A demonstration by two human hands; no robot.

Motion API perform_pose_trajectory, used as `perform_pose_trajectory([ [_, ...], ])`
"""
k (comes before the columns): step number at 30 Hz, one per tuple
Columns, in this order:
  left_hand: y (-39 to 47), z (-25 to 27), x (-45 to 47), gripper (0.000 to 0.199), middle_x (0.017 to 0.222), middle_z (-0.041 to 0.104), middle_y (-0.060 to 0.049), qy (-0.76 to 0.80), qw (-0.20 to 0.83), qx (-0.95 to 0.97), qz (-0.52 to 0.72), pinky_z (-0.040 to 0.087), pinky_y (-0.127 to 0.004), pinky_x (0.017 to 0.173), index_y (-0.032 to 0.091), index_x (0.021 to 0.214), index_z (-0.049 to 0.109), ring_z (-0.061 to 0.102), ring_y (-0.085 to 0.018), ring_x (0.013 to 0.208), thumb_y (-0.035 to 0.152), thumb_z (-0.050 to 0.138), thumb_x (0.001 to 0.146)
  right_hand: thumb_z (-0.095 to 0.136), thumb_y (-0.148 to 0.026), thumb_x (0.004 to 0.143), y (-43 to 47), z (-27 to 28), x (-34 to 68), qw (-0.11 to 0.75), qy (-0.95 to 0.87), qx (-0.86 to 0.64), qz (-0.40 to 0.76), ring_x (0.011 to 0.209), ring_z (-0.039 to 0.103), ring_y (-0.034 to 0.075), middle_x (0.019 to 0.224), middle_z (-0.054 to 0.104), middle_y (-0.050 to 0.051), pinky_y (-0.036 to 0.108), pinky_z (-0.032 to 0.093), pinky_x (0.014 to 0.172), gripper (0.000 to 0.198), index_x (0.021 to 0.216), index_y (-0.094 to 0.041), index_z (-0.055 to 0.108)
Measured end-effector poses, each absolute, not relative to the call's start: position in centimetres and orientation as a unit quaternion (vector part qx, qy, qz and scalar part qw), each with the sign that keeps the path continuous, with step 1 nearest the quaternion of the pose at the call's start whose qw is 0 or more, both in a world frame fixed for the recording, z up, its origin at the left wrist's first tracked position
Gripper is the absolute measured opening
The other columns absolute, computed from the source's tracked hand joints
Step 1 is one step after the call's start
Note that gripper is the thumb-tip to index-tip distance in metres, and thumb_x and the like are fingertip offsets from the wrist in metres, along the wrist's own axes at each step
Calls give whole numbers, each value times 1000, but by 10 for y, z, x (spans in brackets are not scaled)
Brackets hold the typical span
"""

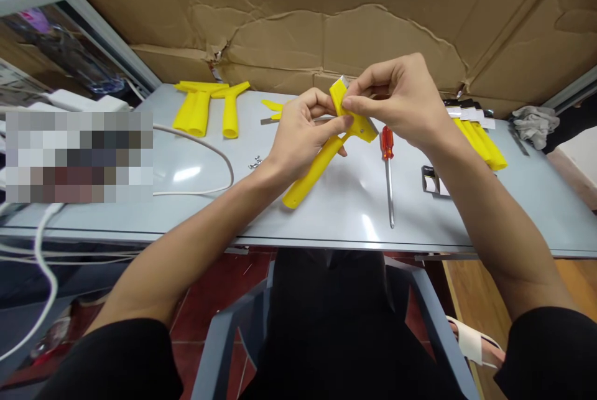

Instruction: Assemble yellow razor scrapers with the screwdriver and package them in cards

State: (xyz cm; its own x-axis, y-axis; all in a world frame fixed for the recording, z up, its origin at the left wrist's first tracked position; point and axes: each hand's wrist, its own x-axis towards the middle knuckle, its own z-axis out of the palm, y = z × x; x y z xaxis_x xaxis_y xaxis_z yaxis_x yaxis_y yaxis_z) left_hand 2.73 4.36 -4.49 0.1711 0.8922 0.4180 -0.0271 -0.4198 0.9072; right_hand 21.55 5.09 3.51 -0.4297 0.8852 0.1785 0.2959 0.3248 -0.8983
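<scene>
Black-clothed lap (pixel 329 325) sat nearest; left hand (pixel 305 129) clasped long-handled yellow plastic scraper (pixel 313 175) aslant, apparently steadying it while right hand (pixel 401 98) pinched metal-edged head (pixel 357 126)

The 2 arms (pixel 196 232) reach forward and in. The left hand (pixel 298 132) curls its fingers (pixel 315 98), thumb (pixel 334 128) out straight. The right hand (pixel 403 98) pinches, thumb and fingertips close together.

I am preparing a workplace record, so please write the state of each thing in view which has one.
Yellow scraper: held, tilted
Left hand: closed around scraper
Right hand: pinched at scraper head
Screwdriver: lying unheld
Small metal parts: loose, clustered
Left yellow handles: unheld
Right yellow handles: side by side
White cable: looped
Cloth: crumpled
Cardboard: creased
</scene>
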Motion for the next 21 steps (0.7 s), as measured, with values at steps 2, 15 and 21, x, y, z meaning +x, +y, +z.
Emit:
perform_pose_trajectory([
  [2,45,-46,27,36,109,79,-4,344,409,644,548,72,-36,59,25,95,58,80,-20,84,50,85,95,87,-35,83,50,33,213,360,-730,-396,424,96,65,6,86,69,6,17,51,85,32,99,-13,70],
  [15,43,-47,33,54,88,78,-1,318,448,611,570,67,-29,58,22,90,60,79,-16,72,66,91,91,89,-64,71,72,22,226,337,-761,-382,402,97,68,3,110,75,2,21,49,84,78,132,-26,58],
  [21,53,-55,27,53,90,79,-1,291,427,643,565,65,-26,54,23,92,59,78,-16,75,69,85,96,80,-53,83,66,33,231,349,-759,-372,404,97,71,2,121,75,4,17,57,82,54,125,-22,70],
])
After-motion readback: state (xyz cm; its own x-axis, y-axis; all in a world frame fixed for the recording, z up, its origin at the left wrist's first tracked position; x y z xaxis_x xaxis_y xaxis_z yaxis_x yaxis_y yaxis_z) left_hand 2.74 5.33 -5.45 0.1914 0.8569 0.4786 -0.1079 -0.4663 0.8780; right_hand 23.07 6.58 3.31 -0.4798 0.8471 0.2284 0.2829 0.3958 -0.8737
